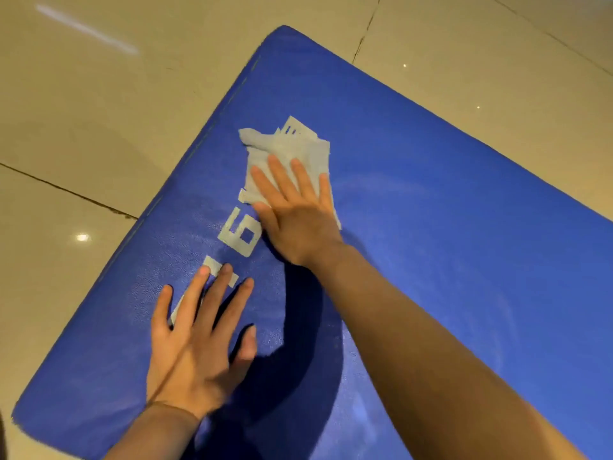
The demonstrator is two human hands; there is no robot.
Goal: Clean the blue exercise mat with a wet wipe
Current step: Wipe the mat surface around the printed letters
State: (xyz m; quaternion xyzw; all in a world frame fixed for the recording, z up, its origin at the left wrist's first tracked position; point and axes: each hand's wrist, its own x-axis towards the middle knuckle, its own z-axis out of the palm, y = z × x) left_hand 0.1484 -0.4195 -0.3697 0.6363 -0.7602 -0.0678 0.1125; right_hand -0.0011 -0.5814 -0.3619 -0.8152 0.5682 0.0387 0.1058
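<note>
The wet wipe (288, 154), a crumpled pale sheet, lies flat on the blue exercise mat (431, 210) in its far middle part, partly covering the pale printed lettering (240, 235) there. The right hand (295, 210) presses down on the near half of the wipe with its fingers straight and slightly spread, palm flat, so it grasps nothing and only pushes the sheet against the mat; the wipe's far edge and left corner stick out beyond the fingertips. The left hand (199, 340) rests on the mat nearer and to the left, fingers spread and straight over more of the printed characters, released and holding nothing. Faint lighter smears show on the mat to the right of the right forearm. The mat lies at an angle on a glossy beige tiled floor (99, 127), its rounded far corner pointing away and its left edge running beside a dark grout line (66, 190)
</note>
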